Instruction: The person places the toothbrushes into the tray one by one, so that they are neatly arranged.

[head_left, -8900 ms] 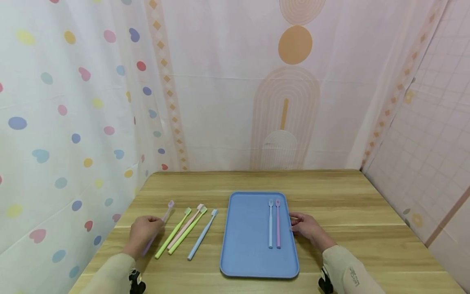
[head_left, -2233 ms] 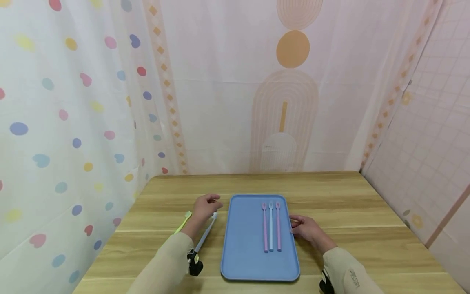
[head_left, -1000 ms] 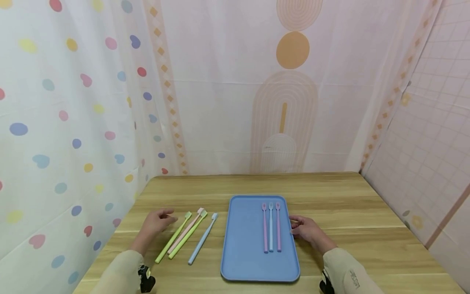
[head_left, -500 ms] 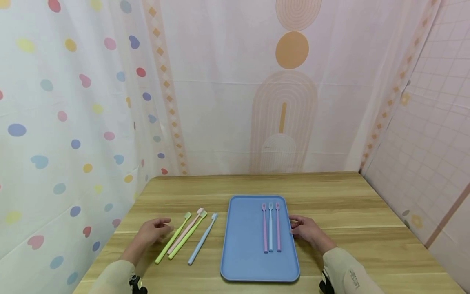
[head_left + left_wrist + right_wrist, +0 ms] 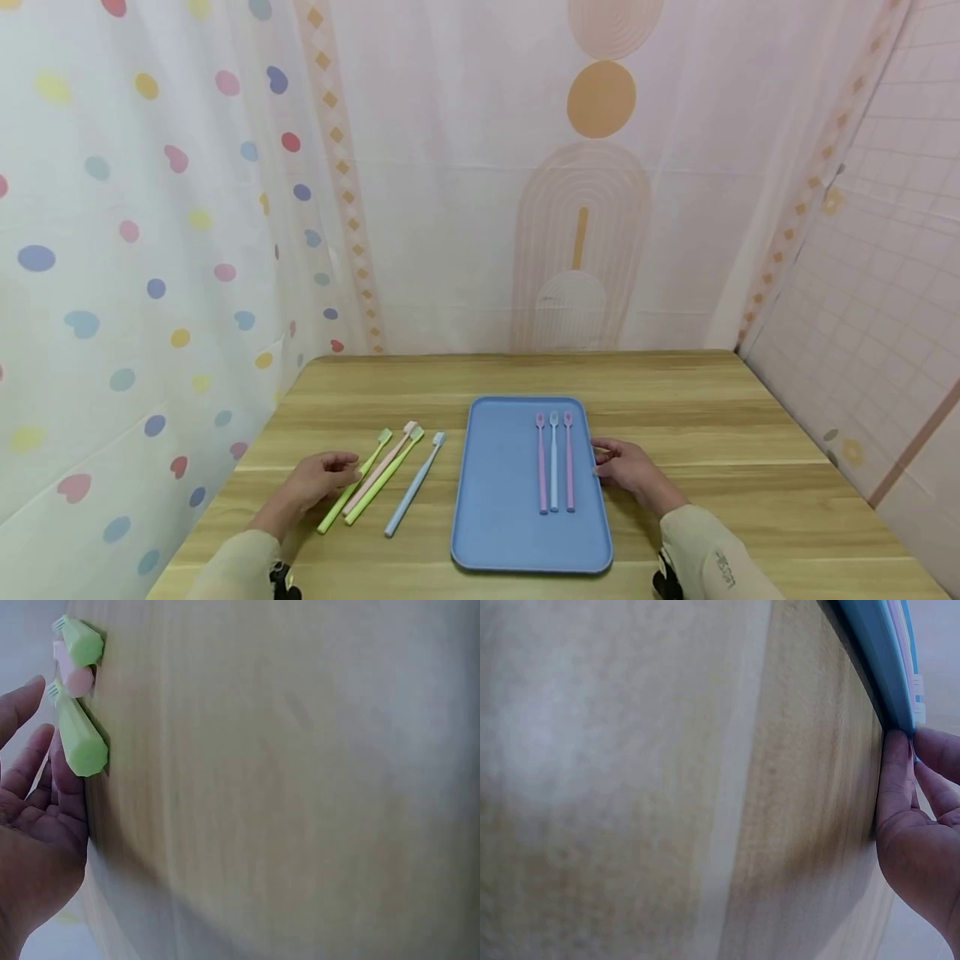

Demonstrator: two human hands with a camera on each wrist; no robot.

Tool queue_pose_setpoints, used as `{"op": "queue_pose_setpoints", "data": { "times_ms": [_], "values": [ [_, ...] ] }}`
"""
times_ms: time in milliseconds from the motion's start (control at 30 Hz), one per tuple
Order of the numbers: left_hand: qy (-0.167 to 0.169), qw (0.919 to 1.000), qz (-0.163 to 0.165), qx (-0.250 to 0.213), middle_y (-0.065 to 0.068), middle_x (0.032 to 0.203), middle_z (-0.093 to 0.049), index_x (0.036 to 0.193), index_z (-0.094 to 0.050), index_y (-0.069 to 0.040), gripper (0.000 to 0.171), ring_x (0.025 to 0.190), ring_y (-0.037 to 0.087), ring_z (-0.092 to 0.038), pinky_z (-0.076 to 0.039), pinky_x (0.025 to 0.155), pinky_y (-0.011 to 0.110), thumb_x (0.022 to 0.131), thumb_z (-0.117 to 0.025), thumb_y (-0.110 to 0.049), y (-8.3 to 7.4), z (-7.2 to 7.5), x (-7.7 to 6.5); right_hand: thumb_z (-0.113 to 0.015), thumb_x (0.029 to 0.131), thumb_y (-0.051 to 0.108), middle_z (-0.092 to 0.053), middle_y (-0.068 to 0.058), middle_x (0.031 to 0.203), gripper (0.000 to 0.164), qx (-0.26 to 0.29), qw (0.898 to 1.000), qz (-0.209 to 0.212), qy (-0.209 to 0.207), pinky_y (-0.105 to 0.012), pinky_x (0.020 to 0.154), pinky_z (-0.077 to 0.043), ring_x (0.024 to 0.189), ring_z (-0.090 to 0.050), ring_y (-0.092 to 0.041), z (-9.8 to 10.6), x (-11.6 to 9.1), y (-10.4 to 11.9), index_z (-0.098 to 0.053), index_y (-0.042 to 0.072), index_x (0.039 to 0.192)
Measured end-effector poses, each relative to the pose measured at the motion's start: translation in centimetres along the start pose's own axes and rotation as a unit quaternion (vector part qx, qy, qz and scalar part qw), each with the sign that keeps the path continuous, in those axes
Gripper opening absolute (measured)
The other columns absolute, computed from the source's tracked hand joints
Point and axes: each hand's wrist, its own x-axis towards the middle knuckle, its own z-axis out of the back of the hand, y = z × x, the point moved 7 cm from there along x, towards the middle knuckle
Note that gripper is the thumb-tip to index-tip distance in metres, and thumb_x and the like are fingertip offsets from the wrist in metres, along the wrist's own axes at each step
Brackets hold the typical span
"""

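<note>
My left hand is at the leftmost green toothbrush; in the left wrist view its thumb stands apart from the fingers beside that green handle. Close by lie a pink toothbrush and a second green toothbrush, side by side, heads pointing away. A blue toothbrush lies a little to their right. My right hand pinches the right edge of the blue tray, thumb at the rim. On the tray, a light blue toothbrush lies between two pinkish-purple ones.
Everything rests on a wooden table. A patterned curtain hangs behind its far edge, and a dotted curtain along the left. The left part of the tray shows bare surface.
Earlier, a purple toothbrush lay under my left hand; it lies on the tray now, left of the other two. My left hand has come back left to the green toothbrush. The right hand stays put.
</note>
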Motion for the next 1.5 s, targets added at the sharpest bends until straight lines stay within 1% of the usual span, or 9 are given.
{"op": "queue_pose_setpoints", "data": {
  "times_ms": [200,400,600,733,933,1100,1267,1367,1500],
  "values": [
    [-0.001,0.9999,-0.014,0.002,0.011,0.108,-0.064,0.126,-0.059,0.01,0.047,0.09,0.02,-0.056,-0.049,0.071,0.031,0.088,-0.074,-0.012,-0.3,-0.2,-0.2,-0.059,0.083,-0.017,-0.06,-0.017,0.099,0.055,0.004,1.0,0.002,0.007,-0.037,0.079,-0.055,0.087,-0.061,-0.021,0.0,0.0,0.1,-0.048,-0.014,0.137],
    [-0.007,0.9995,-0.028,0.01,0.009,0.098,-0.063,0.122,-0.061,0.012,0.041,0.081,0.02,-0.053,-0.046,0.065,0.03,0.087,-0.073,-0.006,-0.6,-0.5,-0.3,-0.06,0.085,-0.015,-0.059,-0.016,0.097,0.054,-0.013,1.0,-0.006,-0.001,-0.037,0.079,-0.055,0.086,-0.059,-0.021,0.1,-0.1,-0.1,-0.049,-0.012,0.137],
    [-0.027,0.998,-0.029,0.05,0.007,0.096,-0.064,0.117,-0.065,0.01,0.037,0.083,0.02,-0.053,-0.046,0.07,0.031,0.085,-0.075,-0.006,-0.6,-0.4,0.0,-0.059,0.084,-0.016,-0.06,-0.017,0.099,0.055,-0.001,1.0,0.002,0.006,-0.038,0.081,-0.055,0.088,-0.06,-0.021,-0.1,-0.1,0.1,-0.048,-0.013,0.137],
    [-0.042,0.9957,-0.027,0.078,0.009,0.096,-0.065,0.112,-0.068,0.009,0.033,0.084,0.021,-0.056,-0.048,0.071,0.033,0.085,-0.075,-0.008,-0.9,-0.5,0.1,-0.059,0.084,-0.016,-0.06,-0.017,0.098,0.054,-0.008,1.0,0.003,0.003,-0.037,0.08,-0.054,0.087,-0.06,-0.022,0.0,-0.1,0.0,-0.049,-0.013,0.137],
    [-0.08,0.9906,-0.018,0.109,0.013,0.095,-0.069,0.101,-0.071,0.006,0.023,0.087,0.025,-0.061,-0.049,0.073,0.037,0.083,-0.073,-0.008,-1.7,-0.6,0.0,-0.059,0.084,-0.017,-0.06,-0.017,0.097,0.054,0.001,1.0,0.006,0.002,-0.037,0.08,-0.055,0.086,-0.06,-0.021,0.0,-0.1,-0.2,-0.048,-0.014,0.137],
    [-0.102,0.9884,-0.006,0.112,0.017,0.095,-0.07,0.099,-0.072,0.007,0.025,0.087,0.028,-0.062,-0.049,0.071,0.036,0.08,-0.07,-0.01,-1.9,-0.4,0.1,-0.059,0.084,-0.016,-0.06,-0.017,0.098,0.054,0.002,1.0,0.009,0.002,-0.038,0.081,-0.055,0.087,-0.06,-0.021,-0.1,0.0,-0.2,-0.049,-0.014,0.137],
    [-0.12,0.9875,0.002,0.101,0.019,0.097,-0.069,0.103,-0.071,0.008,0.027,0.083,0.026,-0.06,-0.048,0.065,0.033,0.087,-0.067,-0.014,-1.8,0.8,0.5,-0.06,0.084,-0.016,-0.06,-0.017,0.097,0.054,-0.005,1.0,0.008,-0.001,-0.038,0.08,-0.055,0.086,-0.06,-0.021,-0.1,-0.1,-0.1,-0.049,-0.013,0.136],
    [-0.131,0.9878,0.003,0.084,0.019,0.102,-0.068,0.107,-0.07,0.007,0.029,0.088,0.028,-0.06,-0.049,0.07,0.037,0.09,-0.064,-0.015,-2.2,1.5,0.7,-0.06,0.084,-0.016,-0.06,-0.017,0.097,0.053,-0.008,1.0,0.006,-0.005,-0.038,0.08,-0.055,0.086,-0.06,-0.022,0.0,-0.1,0.0,-0.05,-0.013,0.136],
    [-0.138,0.9884,-0.003,0.063,0.023,0.11,-0.066,0.112,-0.068,0.008,0.032,0.1,0.035,-0.059,-0.049,0.08,0.045,0.09,-0.063,-0.014,-3.6,1.7,1.0,-0.06,0.083,-0.016,-0.06,-0.016,0.097,0.053,-0.006,1.0,0.006,-0.008,-0.037,0.08,-0.055,0.086,-0.061,-0.021,0.0,0.0,-0.1,-0.051,-0.013,0.136]
  ]
}}
